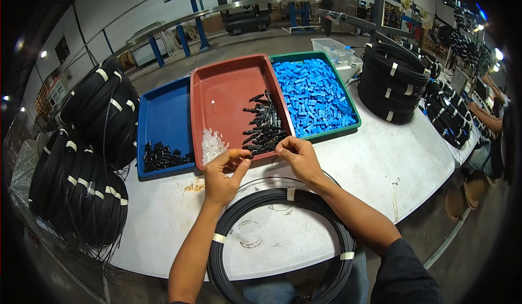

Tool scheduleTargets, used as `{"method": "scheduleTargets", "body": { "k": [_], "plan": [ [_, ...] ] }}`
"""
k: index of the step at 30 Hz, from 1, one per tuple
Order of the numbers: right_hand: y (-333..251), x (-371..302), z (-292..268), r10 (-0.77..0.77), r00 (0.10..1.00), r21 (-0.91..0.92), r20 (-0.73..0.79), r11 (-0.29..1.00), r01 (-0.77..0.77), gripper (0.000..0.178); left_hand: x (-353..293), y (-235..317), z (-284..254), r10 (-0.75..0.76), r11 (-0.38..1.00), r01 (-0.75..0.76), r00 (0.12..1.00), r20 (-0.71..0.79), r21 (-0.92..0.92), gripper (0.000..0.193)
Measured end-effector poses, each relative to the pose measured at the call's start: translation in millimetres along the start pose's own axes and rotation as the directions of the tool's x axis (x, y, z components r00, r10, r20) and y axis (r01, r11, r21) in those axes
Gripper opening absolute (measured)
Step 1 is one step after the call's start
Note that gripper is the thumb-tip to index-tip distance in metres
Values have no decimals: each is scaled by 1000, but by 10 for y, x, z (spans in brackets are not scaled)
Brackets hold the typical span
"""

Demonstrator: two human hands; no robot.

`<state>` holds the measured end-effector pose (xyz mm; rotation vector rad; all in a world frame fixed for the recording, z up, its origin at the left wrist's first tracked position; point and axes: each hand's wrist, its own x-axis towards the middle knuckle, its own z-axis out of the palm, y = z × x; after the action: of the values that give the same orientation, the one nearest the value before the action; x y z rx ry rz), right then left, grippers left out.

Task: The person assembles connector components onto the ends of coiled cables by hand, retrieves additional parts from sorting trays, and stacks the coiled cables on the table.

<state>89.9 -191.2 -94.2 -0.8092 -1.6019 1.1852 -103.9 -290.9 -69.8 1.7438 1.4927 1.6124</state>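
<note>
A coil of black cable (217, 260), bound with pale tape, lies in front of me and overhangs the table's near edge. Over its far side, my left hand (224, 178) pinches a small black connector (248, 155) between thumb and fingers. My right hand (300, 160) is closed just to the right, its thumb and fingertips pressed together; what they hold is too small to make out. A loose strand of the cable arcs up below both hands. Just beyond them stands a red tray (228, 86) with black connectors (265, 122) and small white pieces (213, 145).
A blue tray (163, 105) with black parts stands left of the red one; a green tray (356, 116) of blue pieces stands right. Cable coils pile up at the left (81, 190) and right (391, 86). A clear bin (334, 51) sits behind. Another person (492, 119) is far right.
</note>
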Motion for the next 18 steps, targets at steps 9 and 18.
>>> {"method": "scheduleTargets", "body": {
  "k": [9, 18],
  "plan": [
    [-250, -237, -19, -241, 963, -250, 121, 931, 265, 12, -58, -86, 19, 178, 978, -187, 979, 96, 97, 18],
    [-229, -250, -57, -321, 941, -266, 110, 902, 339, 10, -72, -71, 48, 151, 984, -157, 986, 72, 85, 19]
  ]
}}
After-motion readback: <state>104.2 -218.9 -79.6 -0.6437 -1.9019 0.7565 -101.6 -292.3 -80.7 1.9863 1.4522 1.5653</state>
